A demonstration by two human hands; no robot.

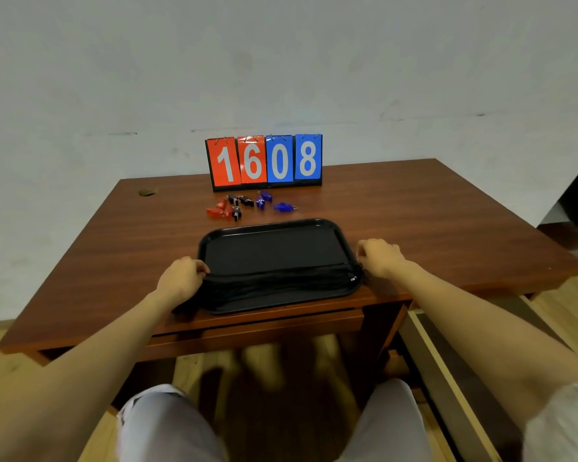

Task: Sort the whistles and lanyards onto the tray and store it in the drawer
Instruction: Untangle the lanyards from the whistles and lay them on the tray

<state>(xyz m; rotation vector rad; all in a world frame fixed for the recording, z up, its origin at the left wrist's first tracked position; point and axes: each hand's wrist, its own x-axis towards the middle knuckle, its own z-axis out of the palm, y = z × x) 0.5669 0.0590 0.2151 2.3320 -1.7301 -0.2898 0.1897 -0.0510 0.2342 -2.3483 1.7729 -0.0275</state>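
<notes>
lanyards [277, 278] are lying stretched in a black bundle across the near half of the tray [274, 228], with the left hand [181, 278] pinching one end at the tray's left rim and the right hand [379, 256] pinching the other end at the right rim, both hands clenching on cord. the tray is sitting at the near edge of the desk [414, 211], and the whistles [247, 205], red, black and blue, are waiting in a loose cluster on the desk beyond it, just in front of the scoreboard [264, 161], none of them on the tray yet. the step in hand is looking like laying the lanyards down straight, and doing it well is meaning keeping both ends level, easing the tension evenly, and tucking the clips at the right end inside the rim so nothing is hanging over. leaving the far half of the tray bare is making room for the whistles. the drawer [264, 323] under the desk front is appearing shut, so a flat, low bundle is probably helping the tray slide in later without snagging.
</notes>
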